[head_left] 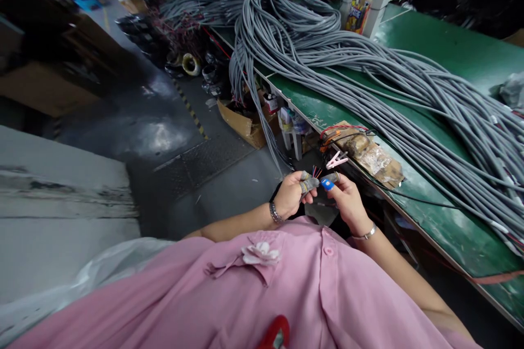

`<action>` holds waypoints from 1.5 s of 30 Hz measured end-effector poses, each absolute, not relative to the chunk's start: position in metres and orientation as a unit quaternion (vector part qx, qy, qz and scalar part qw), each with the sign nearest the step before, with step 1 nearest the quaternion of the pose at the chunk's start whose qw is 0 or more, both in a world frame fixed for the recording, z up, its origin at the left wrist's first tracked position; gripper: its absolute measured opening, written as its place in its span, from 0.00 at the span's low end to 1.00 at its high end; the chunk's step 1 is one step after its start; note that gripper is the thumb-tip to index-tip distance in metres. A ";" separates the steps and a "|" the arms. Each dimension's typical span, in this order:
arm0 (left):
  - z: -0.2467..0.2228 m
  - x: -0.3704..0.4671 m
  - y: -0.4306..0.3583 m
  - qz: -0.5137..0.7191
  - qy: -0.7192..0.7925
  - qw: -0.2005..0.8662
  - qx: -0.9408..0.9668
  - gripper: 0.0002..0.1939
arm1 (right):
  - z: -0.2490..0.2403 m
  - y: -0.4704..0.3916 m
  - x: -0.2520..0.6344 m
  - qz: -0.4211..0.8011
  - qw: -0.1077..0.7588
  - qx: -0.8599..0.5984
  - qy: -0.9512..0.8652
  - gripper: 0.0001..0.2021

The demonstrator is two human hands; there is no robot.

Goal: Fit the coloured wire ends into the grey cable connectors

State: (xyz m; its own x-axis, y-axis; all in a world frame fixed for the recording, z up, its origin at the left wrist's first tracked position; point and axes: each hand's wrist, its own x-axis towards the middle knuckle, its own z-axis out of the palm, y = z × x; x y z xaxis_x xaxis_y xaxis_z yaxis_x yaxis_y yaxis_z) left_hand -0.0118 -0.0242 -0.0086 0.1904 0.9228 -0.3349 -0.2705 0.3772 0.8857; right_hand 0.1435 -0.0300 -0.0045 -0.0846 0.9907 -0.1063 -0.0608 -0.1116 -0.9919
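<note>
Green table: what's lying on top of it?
Bundled grey cables stretch across the green table, with a taped brown piece near the wearer's edge. Anything directly under the cables is covered and can't be seen.

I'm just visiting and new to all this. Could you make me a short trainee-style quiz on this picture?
1. Multiple choice: what stretches along the green table?
A. Wooden planks
B. Gray cables
C. Towels

2. True or false: both of the person's wrists are bare.

3. Fill in the blank: beside the thin colored wires, the ____ hand has a blue fingertip cover.

Key:
1. B.
2. False; each wrist wears a band.
3. Right hand.
</note>
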 end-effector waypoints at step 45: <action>-0.016 -0.008 -0.031 0.379 0.452 0.702 0.399 0.11 | -0.012 -0.029 0.125 0.626 0.486 -0.475 -0.382 0.11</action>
